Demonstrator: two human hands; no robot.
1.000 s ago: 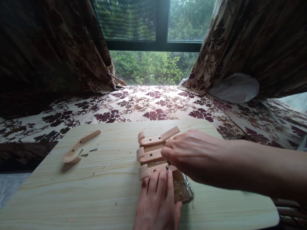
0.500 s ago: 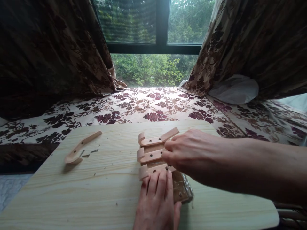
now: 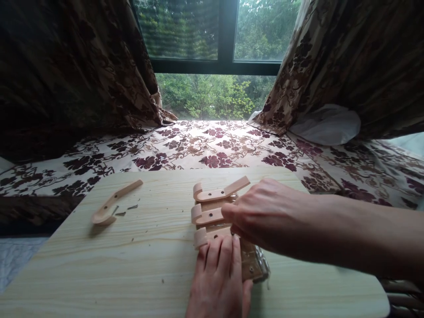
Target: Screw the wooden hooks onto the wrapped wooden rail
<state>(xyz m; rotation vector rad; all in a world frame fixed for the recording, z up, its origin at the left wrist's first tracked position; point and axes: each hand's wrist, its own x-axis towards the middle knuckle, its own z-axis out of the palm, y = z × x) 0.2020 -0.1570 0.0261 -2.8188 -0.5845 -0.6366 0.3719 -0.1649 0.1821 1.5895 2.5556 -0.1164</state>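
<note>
A loose wooden hook (image 3: pixel 115 199) lies at left of frame, just inside the slanting edge of a pale table (image 3: pixel 132 274), with small screws (image 3: pixel 121 214) beside its bend. A broad stretch of tabletop separates it from a brown block (image 3: pixel 251 259) at lower center, bearing three more hooks (image 3: pixel 212 194). The left hand (image 3: pixel 218 269), fingers outstretched and close together, rests on the nearest one, thumb by the block. The right hand (image 3: pixel 253 210) is curled tight above, its grip hidden. Tabletop extends beyond to the rounded lower-right corner.
</note>
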